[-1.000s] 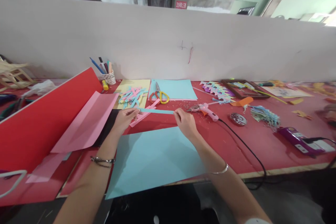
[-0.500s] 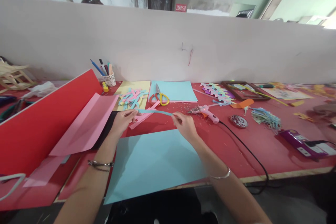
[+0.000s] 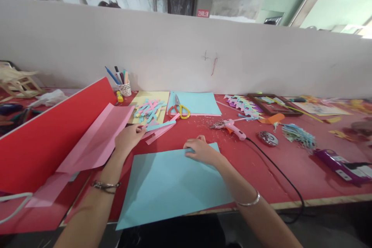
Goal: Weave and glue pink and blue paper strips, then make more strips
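Observation:
My left hand [image 3: 130,138] is closed in a pinch on the left end of a light-blue paper strip [image 3: 161,125]. The strip stretches right, over the pink paper strips [image 3: 160,134] on the table. My right hand [image 3: 202,152] is above the upper edge of a large light-blue paper sheet [image 3: 177,186], fingers bent and slightly apart, with nothing visible in them. Whether it touches the sheet I cannot tell. Scissors with a yellow and an orange handle [image 3: 183,112] lie beyond, on blue paper [image 3: 205,104]. Left of them, cut strips [image 3: 149,110] are heaped on yellow paper [image 3: 139,98].
A pink glue gun [image 3: 231,127] lies to the right, its black cord running over the table's front edge. Pink sheets [image 3: 99,139] lean by a red board [image 3: 55,143] at left. A pen cup [image 3: 124,88], round tin [image 3: 267,138] and purple power strip [image 3: 340,164] stand around.
My right hand has let go of the strip's right end and moved down toward the large blue sheet. My left hand still pinches the strip, now lower over the pink strips.

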### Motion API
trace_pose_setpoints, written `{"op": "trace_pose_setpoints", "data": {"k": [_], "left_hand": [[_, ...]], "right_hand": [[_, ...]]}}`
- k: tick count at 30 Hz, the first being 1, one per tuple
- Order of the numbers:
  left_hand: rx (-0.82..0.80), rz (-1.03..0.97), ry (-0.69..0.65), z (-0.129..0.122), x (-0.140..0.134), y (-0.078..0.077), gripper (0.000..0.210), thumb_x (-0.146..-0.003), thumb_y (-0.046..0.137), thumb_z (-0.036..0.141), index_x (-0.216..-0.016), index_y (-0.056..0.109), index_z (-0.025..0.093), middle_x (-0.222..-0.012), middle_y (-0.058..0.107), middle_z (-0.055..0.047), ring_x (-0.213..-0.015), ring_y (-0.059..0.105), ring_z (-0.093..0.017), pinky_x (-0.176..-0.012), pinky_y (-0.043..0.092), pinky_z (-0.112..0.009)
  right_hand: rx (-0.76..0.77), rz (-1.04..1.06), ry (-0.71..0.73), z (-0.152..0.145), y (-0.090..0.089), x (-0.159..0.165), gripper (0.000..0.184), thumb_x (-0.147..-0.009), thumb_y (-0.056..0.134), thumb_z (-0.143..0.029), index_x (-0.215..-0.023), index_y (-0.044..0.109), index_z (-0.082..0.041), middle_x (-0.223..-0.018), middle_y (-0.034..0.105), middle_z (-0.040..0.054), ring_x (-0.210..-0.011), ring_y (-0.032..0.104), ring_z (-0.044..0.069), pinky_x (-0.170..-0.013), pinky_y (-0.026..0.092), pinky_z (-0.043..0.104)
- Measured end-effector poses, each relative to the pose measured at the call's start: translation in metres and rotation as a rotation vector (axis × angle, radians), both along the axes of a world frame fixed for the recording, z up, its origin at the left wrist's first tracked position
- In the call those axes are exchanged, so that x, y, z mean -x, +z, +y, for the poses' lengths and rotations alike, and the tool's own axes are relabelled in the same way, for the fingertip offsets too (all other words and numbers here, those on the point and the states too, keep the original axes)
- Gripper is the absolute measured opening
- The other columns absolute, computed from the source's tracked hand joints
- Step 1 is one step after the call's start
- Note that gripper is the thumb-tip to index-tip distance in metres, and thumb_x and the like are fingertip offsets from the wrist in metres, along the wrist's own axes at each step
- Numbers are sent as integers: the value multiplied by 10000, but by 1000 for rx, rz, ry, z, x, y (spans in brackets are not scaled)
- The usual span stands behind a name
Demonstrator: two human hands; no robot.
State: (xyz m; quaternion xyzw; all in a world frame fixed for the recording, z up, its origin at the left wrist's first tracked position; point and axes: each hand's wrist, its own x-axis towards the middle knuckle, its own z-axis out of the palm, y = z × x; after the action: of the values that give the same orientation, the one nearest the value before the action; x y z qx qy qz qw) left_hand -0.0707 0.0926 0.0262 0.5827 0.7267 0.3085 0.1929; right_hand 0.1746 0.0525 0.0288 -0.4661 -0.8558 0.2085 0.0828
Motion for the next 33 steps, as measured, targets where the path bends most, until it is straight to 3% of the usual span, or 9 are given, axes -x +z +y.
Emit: {"op": "trace_pose_setpoints", "data": {"k": [5, 9, 13, 15, 17, 22, 26, 28, 33], "left_hand": [[-136, 134, -34, -17, 2, 15, 519, -723, 486, 409, -1186, 480, 175, -1054, 585, -116, -911, 585, -270, -694, 472, -358], [-531, 135, -161, -41, -2, 36, 423, -795, 470, 382, -1156, 474, 161, -1071, 540, -91, -950, 554, -211, -825, 470, -354], [-870, 227, -290, -75, -32, 48, 307, -825, 478, 303, -1102, 473, 169, -1026, 551, -73, -971, 537, -194, -838, 462, -326], [-832, 277, -500, -93, -58, 45, 254, -852, 434, 298, -1076, 473, 184, -959, 587, -52, -895, 568, -162, -784, 479, -285], [-828, 337, -614, -110, -85, 37, 331, -843, 436, 355, -1112, 464, 165, -949, 612, -70, -796, 592, -152, -645, 488, -248], [-654, 436, -639, -137, -118, 13, 611, -730, 517, 343, -1261, 380, 75, -1183, 554, -161, -1011, 541, -263, -816, 467, -386], [-642, 536, -658, -142, -106, 1, 497, -739, 457, 175, -1228, 448, 85, -1203, 564, -127, -1059, 521, -240, -883, 431, -369], [-690, 589, -672, -142, -96, -4, 402, -773, 391, 82, -1146, 534, 129, -1116, 630, -73, -980, 567, -193, -861, 432, -324], [-703, 628, -754, -138, -65, -12, 436, -824, 265, 1, -918, 650, 182, -861, 706, 0, -731, 622, -134, -760, 448, -284]], "right_hand": [[-29, 83, -44, -4, 23, -12, 90, -814, 477, -142, -755, 545, -148, -811, 602, 41, -735, 536, 124, -698, 374, 254], [-102, 354, -108, -16, 41, -28, 118, -828, 453, -223, -740, 514, -173, -737, 568, 7, -682, 516, 116, -638, 385, 232], [-139, 623, -336, -33, 36, -26, 24, -782, 457, -222, -791, 460, -201, -649, 487, -38, -521, 446, 82, -477, 345, 199], [-142, 757, -474, -43, 27, -18, 95, -768, 457, -215, -853, 413, -216, -634, 442, -61, -431, 377, 58, -397, 295, 184], [-154, 885, -564, -53, 18, -7, 193, -774, 458, -223, -942, 363, -234, -733, 465, -46, -453, 423, 54, -407, 342, 181], [-297, 1068, -736, -80, -2, 18, 279, -808, 463, -261, -1033, 297, -261, -1011, 454, 43, -617, 528, 77, -521, 458, 236], [-323, 988, -835, -103, -16, 29, 167, -821, 412, -218, -979, 366, -243, -745, 437, -32, -508, 446, 74, -475, 417, 215], [-325, 860, -823, -115, -22, 30, 187, -809, 416, -204, -992, 395, -235, -682, 442, -46, -486, 430, 83, -467, 397, 215], [-359, 501, -518, -131, -27, 13, 118, -817, 450, -243, -918, 491, -198, -566, 500, -53, -465, 475, 95, -472, 381, 210]]}}
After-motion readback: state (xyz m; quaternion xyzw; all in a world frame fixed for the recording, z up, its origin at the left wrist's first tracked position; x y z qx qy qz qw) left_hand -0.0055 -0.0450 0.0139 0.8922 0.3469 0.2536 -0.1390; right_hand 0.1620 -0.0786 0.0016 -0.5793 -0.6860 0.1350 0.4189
